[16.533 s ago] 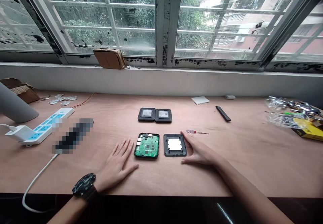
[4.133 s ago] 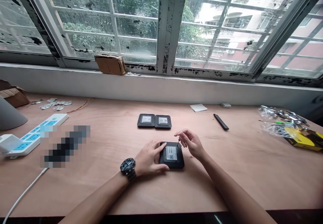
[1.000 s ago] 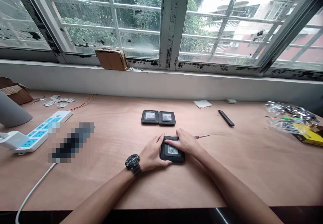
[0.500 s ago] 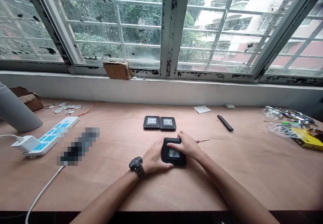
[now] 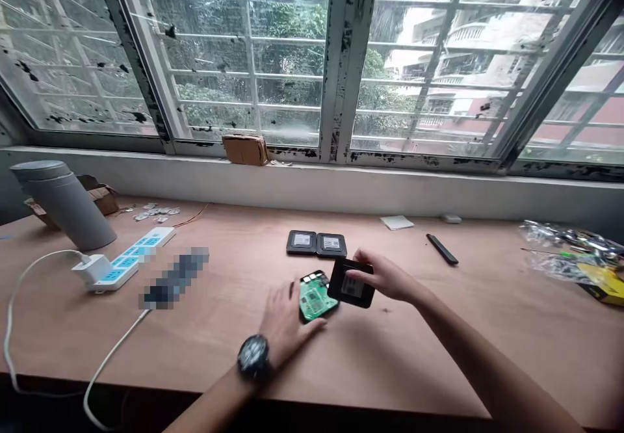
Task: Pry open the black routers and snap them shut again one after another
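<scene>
A green circuit board (image 5: 316,298) lies face up in the black lower half of a drive case on the table. My left hand (image 5: 285,319) is spread along the left and near sides of that half, thumb and fingers apart; exact contact is unclear. Raised and tilted just right of the board is the black case cover (image 5: 347,292) with a label, pinched at its upper right by my right hand (image 5: 373,275). Two closed black drives (image 5: 301,242) with white labels lie side by side behind.
At left stand a grey cylinder (image 5: 65,205), a white power strip (image 5: 131,261) with a charger, and white cables. A black bar-shaped object (image 5: 442,249) and white paper (image 5: 396,223) lie right of centre. Plastic bags (image 5: 560,264) and a yellow box (image 5: 607,283) are far right.
The cover has come off the drive case and moved right and up in my right hand, exposing the green board. My left hand's fingers have spread. The red-handled screwdriver is no longer visible.
</scene>
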The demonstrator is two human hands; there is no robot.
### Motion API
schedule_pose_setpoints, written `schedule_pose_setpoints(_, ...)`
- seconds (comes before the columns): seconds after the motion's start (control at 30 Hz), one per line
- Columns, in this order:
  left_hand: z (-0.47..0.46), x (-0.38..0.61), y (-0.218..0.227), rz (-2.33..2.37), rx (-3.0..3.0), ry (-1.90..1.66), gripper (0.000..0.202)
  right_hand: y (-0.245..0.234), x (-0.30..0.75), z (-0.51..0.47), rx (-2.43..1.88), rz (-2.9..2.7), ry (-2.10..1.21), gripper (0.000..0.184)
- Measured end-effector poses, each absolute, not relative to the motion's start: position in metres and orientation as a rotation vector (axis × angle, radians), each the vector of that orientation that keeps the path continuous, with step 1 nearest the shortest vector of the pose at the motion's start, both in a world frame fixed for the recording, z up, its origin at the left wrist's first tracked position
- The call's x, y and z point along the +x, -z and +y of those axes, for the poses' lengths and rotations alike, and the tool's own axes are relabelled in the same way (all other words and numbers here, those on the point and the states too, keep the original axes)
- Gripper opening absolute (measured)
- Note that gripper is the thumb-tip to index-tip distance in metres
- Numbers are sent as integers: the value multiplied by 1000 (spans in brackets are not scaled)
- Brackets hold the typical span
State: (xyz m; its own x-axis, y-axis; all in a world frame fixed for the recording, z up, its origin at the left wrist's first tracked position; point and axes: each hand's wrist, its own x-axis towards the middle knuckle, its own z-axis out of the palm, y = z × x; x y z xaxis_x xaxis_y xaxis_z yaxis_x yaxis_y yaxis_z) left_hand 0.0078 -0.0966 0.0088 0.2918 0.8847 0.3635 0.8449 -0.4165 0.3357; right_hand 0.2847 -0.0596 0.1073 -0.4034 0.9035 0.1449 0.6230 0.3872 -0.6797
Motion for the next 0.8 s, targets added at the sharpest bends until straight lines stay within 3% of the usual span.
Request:
schedule_pose_setpoints(0.07, -114, -8, -5, 1826, 2498, -741, 116, -121, 289, -66, -1281, -2280, -543, 25)
schedule_pose_setpoints(0.2, -128, -35, -3, 1844, 2567, -725, 94, -128, 296, -80, -902, -2647, -165, 10)
schedule_pose_setpoints(0.3, -119, -44, -6, 1740, 2532, -708, 81, -108, 306, -87, -819, -2687, 22, 12)
schedule_pose_setpoints(0.4, -104, -45, -10, 1600, 2443, -694, 86, -68, 324, -88, -838, -2595, 125, 16)
schedule_pose_setpoints(0.6, -88, -32, -11, 1458, 2355, -717, 86, -2, 353, -76, -984, -2437, 115, 23)
schedule_pose_setpoints(0.8, -89, -21, -6, 1423, 2450, -678, 90, 5, 350, -75, -1111, -2397, -78, 24)
